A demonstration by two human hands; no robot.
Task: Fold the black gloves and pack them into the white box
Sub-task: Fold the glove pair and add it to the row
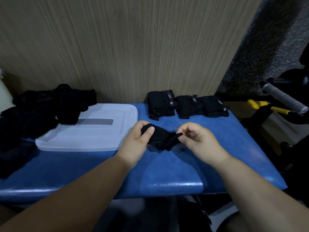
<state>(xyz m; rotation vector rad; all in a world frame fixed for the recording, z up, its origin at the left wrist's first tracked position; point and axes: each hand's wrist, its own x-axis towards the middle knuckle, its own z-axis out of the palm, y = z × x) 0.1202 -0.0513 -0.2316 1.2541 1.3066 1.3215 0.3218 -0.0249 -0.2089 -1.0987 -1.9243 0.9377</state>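
Forearms (80, 190): both bare, reaching in from the near edge.
Left hand (136, 139): fingers (149, 130) curled round one end of the black glove (161, 138).
Right hand (200, 141): thumb and forefinger pinch the other end.
Black glove: hanging bunched between the hands, just above the blue padded surface (167, 173).
Step, as judged: fold in hand; pull it taut and flat, match edges, then double it like the three folded gloves (187, 106) behind.
White box (93, 139): flat lid left of hands; unfolded pile (41, 111) overlaps its far corner.
Room: wood-grain wall (133, 47); gym handles (284, 97) at right.
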